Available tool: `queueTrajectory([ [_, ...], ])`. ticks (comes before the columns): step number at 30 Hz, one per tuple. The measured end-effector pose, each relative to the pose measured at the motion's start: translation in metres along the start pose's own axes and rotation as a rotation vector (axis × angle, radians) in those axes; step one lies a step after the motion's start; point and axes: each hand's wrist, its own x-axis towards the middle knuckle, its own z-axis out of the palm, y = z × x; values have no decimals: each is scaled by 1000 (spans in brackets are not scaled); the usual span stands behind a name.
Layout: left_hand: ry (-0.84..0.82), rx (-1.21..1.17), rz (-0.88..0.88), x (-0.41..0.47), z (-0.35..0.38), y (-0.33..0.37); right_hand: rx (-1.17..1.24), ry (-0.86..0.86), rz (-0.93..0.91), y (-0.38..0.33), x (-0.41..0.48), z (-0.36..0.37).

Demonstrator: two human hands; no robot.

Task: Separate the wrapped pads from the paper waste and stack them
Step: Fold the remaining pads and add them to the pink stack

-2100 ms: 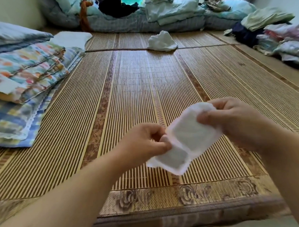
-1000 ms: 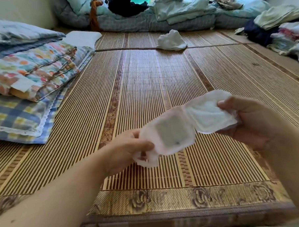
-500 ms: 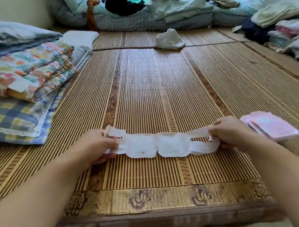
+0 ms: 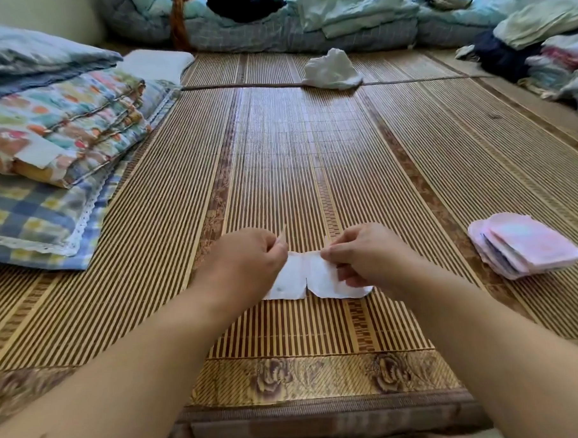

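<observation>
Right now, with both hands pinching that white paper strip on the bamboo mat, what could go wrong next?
The thin white paper strip, notched at its middle, may tear unevenly between the left hand and right hand. Scraps could end up beside the pink stack of wrapped pads on the striped bamboo mat and get mixed in. That stack looks fanned and might slide.

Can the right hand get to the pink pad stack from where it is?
Probably yes. The pink pad stack lies on the mat on the right hand's own side with bare mat between, but that hand is pinching the white paper strip.
</observation>
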Motion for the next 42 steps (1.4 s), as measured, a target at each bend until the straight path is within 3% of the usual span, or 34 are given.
queueTrajectory([
  [5, -109, 171, 41, 5, 18, 7, -99, 4, 6, -2, 1, 15],
  [9, -87, 195, 31, 10, 20, 6, -148, -24, -26, -3, 1, 11],
  [12, -64, 181, 35, 12, 17, 4, -368, -15, -129, 1, -2, 12],
  [17, -12, 303, -60, 18, 3, -10, -438, 213, -271, -1, -3, -10],
  [19, -84, 289, -108, 16, 1, -15, -490, 258, -219, 0, -2, -28],
  [24, -142, 260, -166, 12, 4, -22, -631, 103, 107, 10, -4, -35],
  [28, -101, 166, -252, 16, -1, -28, -692, 130, 95, 17, -4, -22],
  [32, -124, 126, -255, 19, -1, -32, -672, 112, 106, 16, -3, -21],
  [35, -120, -60, -321, 20, -7, -37, -635, 85, 81, 15, -2, -22],
  [42, -155, -349, -433, 18, -15, -39, 62, 46, 145, 19, 4, -28],
])
